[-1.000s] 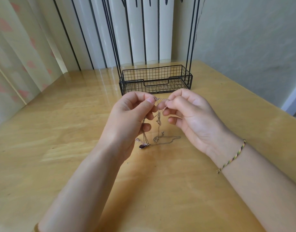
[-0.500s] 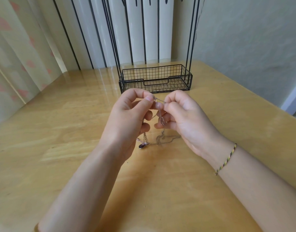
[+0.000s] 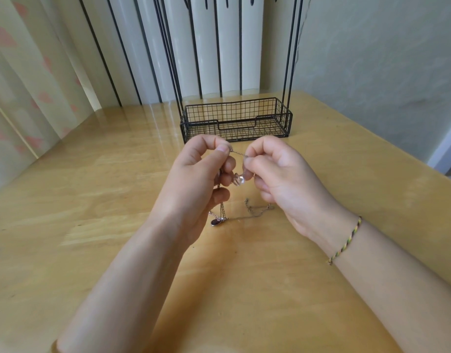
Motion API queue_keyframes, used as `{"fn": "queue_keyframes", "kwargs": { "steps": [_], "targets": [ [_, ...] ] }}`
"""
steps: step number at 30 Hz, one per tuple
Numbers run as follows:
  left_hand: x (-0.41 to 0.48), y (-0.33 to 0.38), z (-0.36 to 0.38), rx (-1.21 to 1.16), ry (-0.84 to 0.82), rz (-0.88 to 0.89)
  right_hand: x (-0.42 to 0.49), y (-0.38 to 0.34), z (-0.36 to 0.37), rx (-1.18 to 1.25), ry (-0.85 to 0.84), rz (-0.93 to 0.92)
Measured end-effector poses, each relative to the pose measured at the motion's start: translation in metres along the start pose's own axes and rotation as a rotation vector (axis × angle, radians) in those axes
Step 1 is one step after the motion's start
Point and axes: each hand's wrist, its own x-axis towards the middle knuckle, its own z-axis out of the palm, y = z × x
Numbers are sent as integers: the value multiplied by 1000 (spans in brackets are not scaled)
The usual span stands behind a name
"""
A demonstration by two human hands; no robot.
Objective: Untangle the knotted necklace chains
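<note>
The necklace chains (image 3: pixel 238 153) are lifted off the worktop (image 3: pixel 92 200) and strung between your two hands. One short stretch runs nearly taut from hand to hand. A clear bead pendant (image 3: pixel 241 180) hangs just under it, against your right fingers (image 3: pixel 255 149). More strands drop behind your left hand (image 3: pixel 194 184) to a dark oval pendant (image 3: pixel 217 222) resting on the wood. A loose chain end (image 3: pixel 257 209) lies on the worktop below your right hand (image 3: pixel 283 179). The links are too fine to show where the knot itself sits.

Your left thumb and forefinger are clamped on one end of the taut stretch, with the lower fingers curled round the hanging strands. Your right fingers are pinched together on the other end.

You look to be teasing one strand free, with most of the untangling yet to do. Ease off that tension, because a straight pull will probably cinch the knot tighter. Give the stretch some slack, roll the tangle between your fingertips, and widen a loop sideways. Then feed the bead pendant back through it. Letting more of the chain rest on the worktop should stop the oval pendant's weight from dragging.

Beyond your hands stands a black wire basket (image 3: pixel 285 118), and a braided bracelet (image 3: pixel 346 240) circles your right wrist.
</note>
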Motion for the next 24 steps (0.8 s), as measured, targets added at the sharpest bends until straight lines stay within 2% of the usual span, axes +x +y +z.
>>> {"fn": "queue_keyframes", "kwargs": {
  "steps": [8,24],
  "targets": [
    [2,-1,1,-183,39,-70,-3,-6,-1,21,-35,-3],
    [1,-1,1,-17,60,37,-3,-7,-1,-66,4,33]
  ]
}}
